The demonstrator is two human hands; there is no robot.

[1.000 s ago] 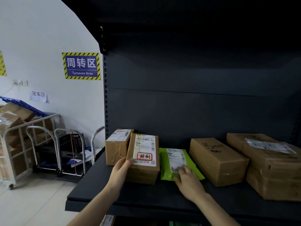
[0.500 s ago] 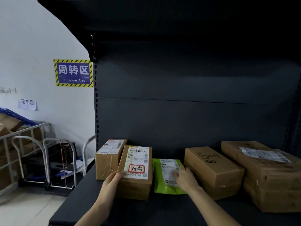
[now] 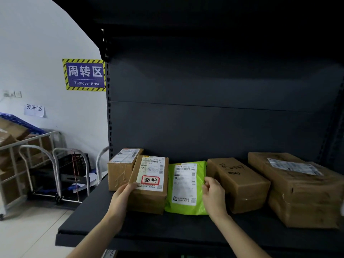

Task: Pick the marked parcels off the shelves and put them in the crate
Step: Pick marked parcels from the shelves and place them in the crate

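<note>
A cardboard parcel (image 3: 150, 183) with a white label and a red-framed handwritten mark lies on the dark shelf (image 3: 167, 231). My left hand (image 3: 122, 198) grips its near left corner, thumb on the label. Right beside it lies a green plastic mailer (image 3: 186, 189) with a white label and no red mark. My right hand (image 3: 214, 194) pinches the mailer's right edge. No crate for the parcels shows in this view.
A smaller box (image 3: 121, 166) stands behind the marked parcel at the shelf's left end. Two larger brown boxes (image 3: 238, 181) (image 3: 299, 187) fill the right side. Metal trolleys (image 3: 55, 170) and a cage cart with cartons (image 3: 11, 151) stand on the floor at left.
My right hand has slid from the mailer's label to its right edge and now pinches it. My left hand keeps its grip on the marked parcel. The view shifted slightly.
</note>
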